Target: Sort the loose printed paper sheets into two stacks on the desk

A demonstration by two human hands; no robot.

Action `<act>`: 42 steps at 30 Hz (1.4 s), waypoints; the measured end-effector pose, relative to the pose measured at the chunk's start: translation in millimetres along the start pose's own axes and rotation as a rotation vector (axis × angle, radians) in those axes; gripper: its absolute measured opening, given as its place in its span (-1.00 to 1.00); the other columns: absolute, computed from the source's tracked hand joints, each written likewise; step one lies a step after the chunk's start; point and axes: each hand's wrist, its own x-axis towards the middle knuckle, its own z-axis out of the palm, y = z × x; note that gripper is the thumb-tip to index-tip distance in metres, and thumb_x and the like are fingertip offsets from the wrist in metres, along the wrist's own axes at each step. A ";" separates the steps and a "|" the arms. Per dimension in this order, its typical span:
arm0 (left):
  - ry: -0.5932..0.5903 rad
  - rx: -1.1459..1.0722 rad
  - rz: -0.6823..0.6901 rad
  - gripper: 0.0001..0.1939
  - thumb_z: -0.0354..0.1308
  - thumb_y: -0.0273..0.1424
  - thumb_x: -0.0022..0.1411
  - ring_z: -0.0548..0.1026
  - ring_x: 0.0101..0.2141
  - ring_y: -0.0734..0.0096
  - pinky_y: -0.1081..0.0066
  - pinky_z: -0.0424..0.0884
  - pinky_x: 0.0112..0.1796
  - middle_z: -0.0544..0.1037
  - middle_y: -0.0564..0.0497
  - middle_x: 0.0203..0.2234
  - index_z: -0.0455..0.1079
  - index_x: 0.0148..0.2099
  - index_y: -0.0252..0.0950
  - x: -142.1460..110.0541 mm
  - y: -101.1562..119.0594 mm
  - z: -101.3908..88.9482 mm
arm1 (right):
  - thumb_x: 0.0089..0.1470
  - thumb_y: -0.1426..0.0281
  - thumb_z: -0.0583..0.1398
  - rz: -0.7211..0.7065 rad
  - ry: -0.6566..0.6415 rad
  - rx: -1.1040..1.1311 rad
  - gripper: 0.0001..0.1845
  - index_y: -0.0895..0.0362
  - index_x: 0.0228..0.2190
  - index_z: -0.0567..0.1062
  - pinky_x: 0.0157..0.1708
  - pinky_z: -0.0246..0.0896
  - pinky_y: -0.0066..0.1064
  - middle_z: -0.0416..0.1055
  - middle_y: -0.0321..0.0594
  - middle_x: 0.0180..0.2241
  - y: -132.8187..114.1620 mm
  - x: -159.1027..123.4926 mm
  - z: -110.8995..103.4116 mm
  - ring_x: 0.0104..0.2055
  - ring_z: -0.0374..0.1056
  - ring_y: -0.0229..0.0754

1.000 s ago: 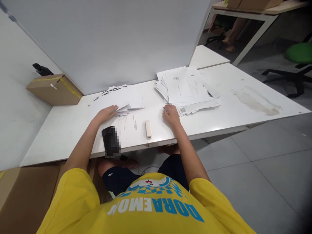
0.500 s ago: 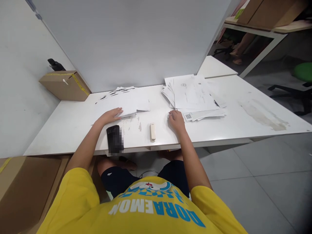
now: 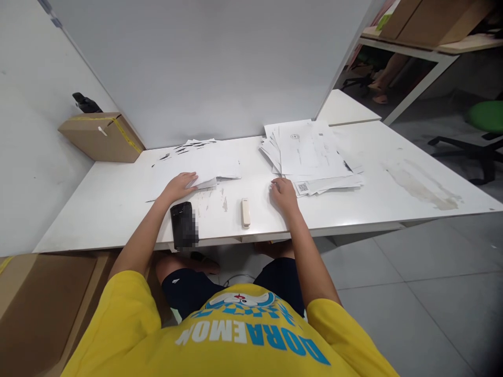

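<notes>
My left hand (image 3: pixel 181 187) lies on the near edge of a spread stack of white papers (image 3: pixel 208 162), its fingers stretched out over the sheets. Black marks run along the far edge of that stack. On the table beside the near-left corner of another paper stack (image 3: pixel 306 146) rests my right hand (image 3: pixel 284 195). Its fingers are loosely bent, with nothing visible in them. A cream-coloured stapler (image 3: pixel 245 213) stands between my hands, close to the front edge. Just below my left hand sits a black object (image 3: pixel 183 225), partly blurred out.
The white table (image 3: pixel 353 209) backs onto a grey panel (image 3: pixel 212 68). A cardboard box (image 3: pixel 102 137) stands at the back left, and a larger one (image 3: pixel 35 309) is at the lower left. A green chair (image 3: pixel 487 115) and another person's legs (image 3: pixel 393 70) show at right.
The view has shifted very slightly. Both hands keep their places, and the near edge of the left papers looks slightly lifted or bent beside my left fingers.
</notes>
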 end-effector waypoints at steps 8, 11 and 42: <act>0.041 0.032 0.049 -0.44 -0.02 -0.17 0.38 0.32 0.23 0.06 0.13 0.24 0.23 0.36 -0.16 0.27 0.32 0.30 -0.34 3.7 -3.0 8.3 | 0.12 0.42 0.06 0.018 -0.019 0.007 -0.78 0.08 -0.26 0.49 0.07 0.25 -0.04 0.50 -0.04 -0.16 -0.9 0.2 -2.6 -0.02 0.33 0.05; 0.062 0.003 0.038 -0.45 -0.07 -0.17 0.40 0.35 0.19 0.07 0.13 0.27 0.20 0.41 -0.14 0.24 0.32 0.31 -0.30 4.4 -5.4 10.0 | 0.11 0.41 0.06 0.023 -0.021 0.011 -0.77 0.09 -0.26 0.50 0.07 0.24 -0.02 0.50 -0.02 -0.16 -1.3 0.2 -2.8 -0.03 0.33 0.06; -0.040 -0.101 -0.058 -0.23 -0.15 0.12 0.38 -0.13 0.43 0.05 0.11 -0.09 0.35 -0.08 0.00 0.46 0.00 0.47 -0.14 7.5 -43.2 20.3 | 0.15 0.37 0.04 0.074 -0.094 0.008 -0.77 0.08 -0.29 0.50 0.04 0.24 -0.07 0.52 -0.03 -0.17 -10.6 0.9 -13.7 -0.04 0.34 0.03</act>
